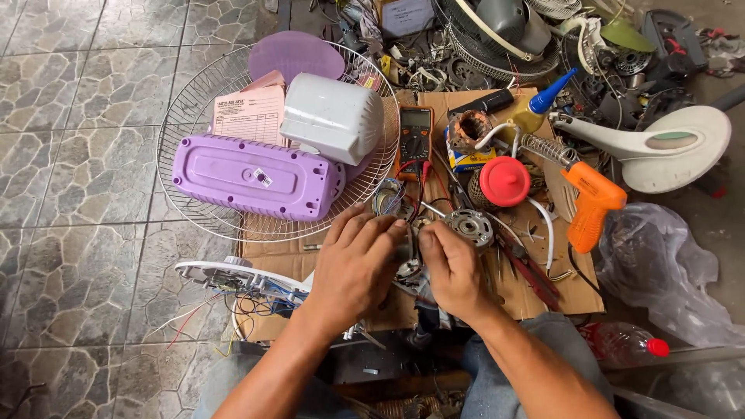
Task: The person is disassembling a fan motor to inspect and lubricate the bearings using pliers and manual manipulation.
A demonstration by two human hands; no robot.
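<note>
My left hand (355,264) and my right hand (452,268) are closed together around a small metal fan motor part (410,247) over a sheet of cardboard (543,279). Coloured wires run from the part up to a coil (386,199). Just right of my right hand lies a round grey motor rotor (469,225). What my fingers pinch is mostly hidden by the hands.
A wire fan guard (194,124) holds a purple plastic base (256,177), a white motor cover (330,116) and a pink paper form (250,115). A multimeter (415,136), red cap (504,181), orange soldering gun (591,203), pliers (531,271) and fan parts crowd the right.
</note>
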